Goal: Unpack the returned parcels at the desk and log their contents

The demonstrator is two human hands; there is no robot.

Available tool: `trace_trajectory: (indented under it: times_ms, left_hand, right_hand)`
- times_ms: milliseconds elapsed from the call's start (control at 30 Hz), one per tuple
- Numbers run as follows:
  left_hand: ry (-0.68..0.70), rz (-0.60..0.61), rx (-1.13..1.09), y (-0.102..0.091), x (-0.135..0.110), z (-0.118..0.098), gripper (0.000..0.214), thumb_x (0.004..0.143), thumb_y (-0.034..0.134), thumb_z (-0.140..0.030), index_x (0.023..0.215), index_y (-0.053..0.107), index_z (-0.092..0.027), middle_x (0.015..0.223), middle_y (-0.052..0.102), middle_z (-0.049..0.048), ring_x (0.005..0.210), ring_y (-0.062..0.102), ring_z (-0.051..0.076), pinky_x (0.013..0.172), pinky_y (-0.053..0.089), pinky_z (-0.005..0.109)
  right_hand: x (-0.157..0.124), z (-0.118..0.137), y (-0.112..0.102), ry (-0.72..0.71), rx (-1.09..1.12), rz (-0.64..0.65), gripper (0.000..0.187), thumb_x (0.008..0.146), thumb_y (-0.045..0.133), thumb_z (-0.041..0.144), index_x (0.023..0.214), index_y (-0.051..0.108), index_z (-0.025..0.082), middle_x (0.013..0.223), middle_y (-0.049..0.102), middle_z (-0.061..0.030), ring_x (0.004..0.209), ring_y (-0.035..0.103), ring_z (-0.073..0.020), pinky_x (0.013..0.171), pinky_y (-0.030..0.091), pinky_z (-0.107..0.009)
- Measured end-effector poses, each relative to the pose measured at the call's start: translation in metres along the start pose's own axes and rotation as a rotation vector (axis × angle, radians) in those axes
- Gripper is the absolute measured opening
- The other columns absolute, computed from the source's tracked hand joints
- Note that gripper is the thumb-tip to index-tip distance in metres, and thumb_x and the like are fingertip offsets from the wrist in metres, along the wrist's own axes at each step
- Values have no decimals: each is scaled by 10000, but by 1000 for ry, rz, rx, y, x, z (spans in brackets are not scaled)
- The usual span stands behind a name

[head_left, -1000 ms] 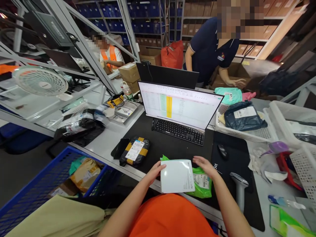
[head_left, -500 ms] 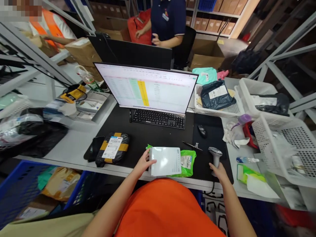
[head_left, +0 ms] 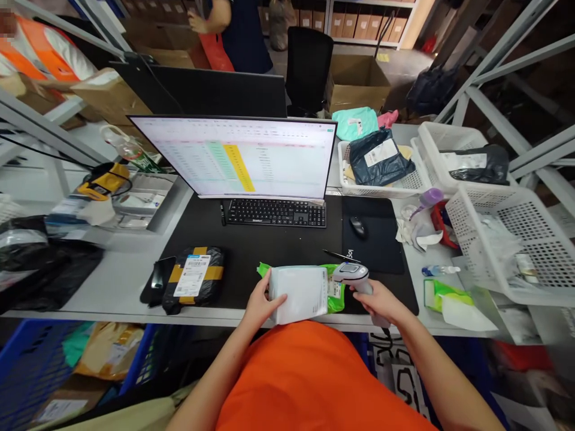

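My left hand (head_left: 259,303) grips the left edge of a white flat packet (head_left: 302,292) that lies on a green mailer bag (head_left: 336,290) at the front of the black desk mat (head_left: 269,245). My right hand (head_left: 376,299) is closed round the handle of a grey barcode scanner (head_left: 351,273), whose head points left over the green bag's label. A pen (head_left: 340,256) lies just behind the scanner.
Behind stand a keyboard (head_left: 275,212), a lit monitor (head_left: 238,157) and a mouse (head_left: 358,227). A black taped parcel (head_left: 194,278) and a phone (head_left: 157,281) lie left. White baskets (head_left: 507,251) with parcels fill the right. A blue crate (head_left: 27,365) is below left. Two people work at the back.
My right hand has lifted the scanner from the mat's right edge and brought it left over the green bag. The view has tilted down; my left hand stays on the white packet.
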State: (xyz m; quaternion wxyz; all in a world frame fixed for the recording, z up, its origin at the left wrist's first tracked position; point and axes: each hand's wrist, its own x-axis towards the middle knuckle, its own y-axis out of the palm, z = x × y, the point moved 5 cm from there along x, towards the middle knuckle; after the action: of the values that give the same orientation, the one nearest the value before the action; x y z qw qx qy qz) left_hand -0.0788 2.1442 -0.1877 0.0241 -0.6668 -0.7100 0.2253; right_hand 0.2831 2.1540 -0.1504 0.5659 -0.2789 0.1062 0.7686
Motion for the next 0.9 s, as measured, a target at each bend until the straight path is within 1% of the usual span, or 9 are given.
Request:
trace_trajectory:
  times_ms: [133,233,367,467,533,633,733,800,900]
  left_hand:
    - [8,4,19,3,1,-2,1034,653,828,-442,1536,362,-172,1405,546,174,1202,587,323,973,525,433]
    - [10,-2,33,3,-1,-5,1034,652,824,-437,1536,356,-177,1427,530,172,1228,575,331,995,512,447]
    - [19,-39,107,0,-10,-12,1120,581,859,-437,1526,341,-134,1475,486,198,1347,483,373,1126,398,493]
    - [-14,41,151,4,-20,-13,1188,531,879,-419,1521,318,-79,1494,461,234,1389,439,389,1183,324,482]
    - [-42,105,138,6,-26,-11,1199,553,854,-379,1545,259,-67,1529,421,240,1412,416,378,1200,299,459]
    - [-51,131,85,7,-32,-6,1202,594,809,-333,1580,169,-81,1609,303,225,1471,336,356,1230,233,431]
    - [-25,128,12,7,-36,0,1224,593,821,-352,1591,155,-116,1646,231,198,1505,267,345,1244,188,419]
    - [-12,98,-48,7,-37,4,1242,569,854,-387,1587,184,-148,1640,256,186,1501,270,348,1242,190,425]
    - [-70,43,-144,7,-36,14,1211,518,899,-430,1538,295,-183,1568,391,191,1441,375,370,1207,269,464]
  right_hand:
    - [-16,9,13,-5,-75,37,205,717,642,371,782,554,198,442,491,86,351,419,-83,401,299,-212]
    - [-16,2,9,-21,-21,-5,294,720,655,451,833,557,198,470,522,78,365,438,-93,419,334,-228]
    - [1,-29,-22,-13,75,-329,478,677,671,569,952,516,209,563,606,43,413,535,-147,446,411,-274]
    - [26,-61,-56,84,-46,-609,527,700,639,550,1072,495,205,586,647,2,505,647,-231,551,501,-355]
    - [45,-79,-71,165,-121,-658,486,755,576,527,1099,512,190,611,670,-55,604,702,-283,657,534,-414]
    - [59,-88,-76,183,-270,-633,482,800,486,527,1083,578,148,781,705,-202,821,727,-390,776,539,-503]
    - [43,-76,-64,67,-545,-921,737,791,483,589,1290,513,49,1169,605,-369,1121,600,-538,837,503,-625]
    - [35,-67,-37,-150,-625,-1009,815,801,481,586,1417,407,57,1328,512,-359,1210,534,-541,897,478,-654]
    - [48,-75,22,-410,-474,-676,753,777,506,526,1402,431,113,1254,585,-249,1121,622,-426,964,503,-573]
